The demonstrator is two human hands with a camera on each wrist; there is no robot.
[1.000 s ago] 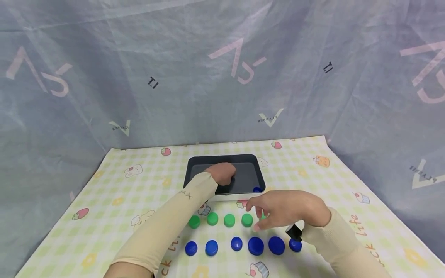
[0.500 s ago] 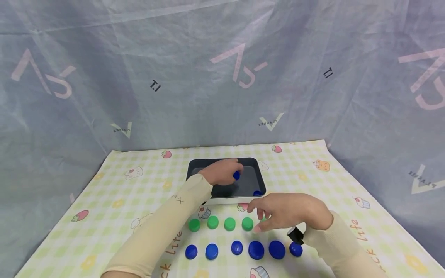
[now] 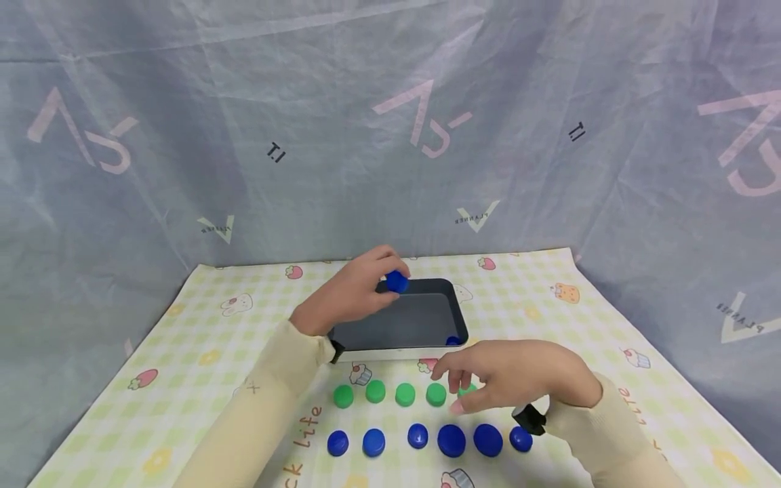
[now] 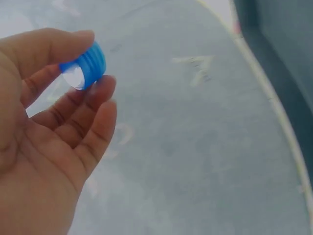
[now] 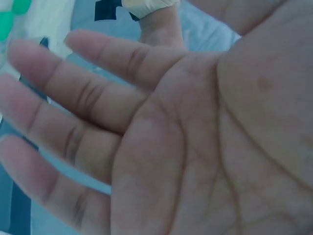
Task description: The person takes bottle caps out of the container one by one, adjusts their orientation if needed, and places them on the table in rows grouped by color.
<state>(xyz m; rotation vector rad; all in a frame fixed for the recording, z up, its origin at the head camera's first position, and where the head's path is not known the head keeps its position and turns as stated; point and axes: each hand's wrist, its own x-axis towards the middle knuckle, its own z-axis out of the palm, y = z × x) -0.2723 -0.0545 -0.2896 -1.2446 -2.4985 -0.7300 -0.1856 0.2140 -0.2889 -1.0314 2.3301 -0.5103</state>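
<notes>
Above the far left part of a dark tray (image 3: pixel 421 318), my left hand (image 3: pixel 354 288) pinches a blue bottle cap (image 3: pixel 397 281) between thumb and fingers. The left wrist view shows the cap (image 4: pixel 93 66) side-on, with its hollow white inside visible. My right hand (image 3: pixel 512 376) hovers with loosely bent fingers over the right end of a row of green caps (image 3: pixel 405 394) and holds nothing. Its palm and spread fingers (image 5: pixel 88 98) fill the right wrist view. Another blue cap (image 3: pixel 452 341) lies in the tray's near right corner.
A row of blue caps of mixed sizes (image 3: pixel 451 440) lies in front of the green row, nearer to me. The checked tablecloth (image 3: pixel 207 386) spreads to both sides. A grey-blue curtain (image 3: pixel 342 135) hangs behind the table and along its sides.
My left hand has come up out of the tray with the blue cap, which now shows fully, and has turned and moved up and left. The right hand has barely moved.
</notes>
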